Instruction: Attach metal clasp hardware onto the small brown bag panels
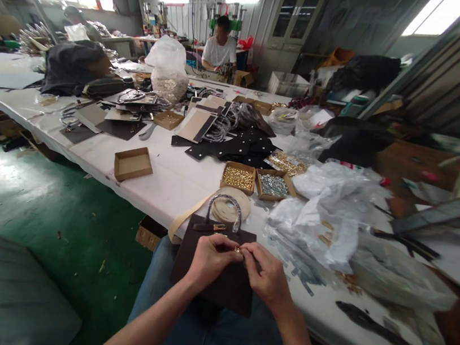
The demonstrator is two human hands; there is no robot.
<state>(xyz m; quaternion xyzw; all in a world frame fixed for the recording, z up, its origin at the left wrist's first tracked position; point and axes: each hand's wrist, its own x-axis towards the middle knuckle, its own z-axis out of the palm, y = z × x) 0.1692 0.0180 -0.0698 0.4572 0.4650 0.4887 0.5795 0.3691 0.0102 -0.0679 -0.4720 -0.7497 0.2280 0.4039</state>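
Note:
A dark brown handbag panel [214,287] leans from my lap against the table's front edge. Its curved handle [226,199] is wrapped in clear plastic, and a strap with a gold metal piece [217,227] lies below it. Over the panel, my left hand [213,259] is closed, thumb and forefinger pinching a small gold metal fitting [238,250]. My right hand [265,272] meets it from the other side, its fingertips pinched on the same fitting. The fingers cover most of it, so its exact kind is unclear. Behind the handle lies a roll of cream tape [231,206].
Cardboard trays hold gold studs [238,177] and silver washers [274,185]. Left of them is an open cardboard tray [133,164]. Black cut pieces [233,147] lie farther back; plastic bags [323,208] and a dark-handled tool [379,329] lie right. A person [220,48] sits across the table.

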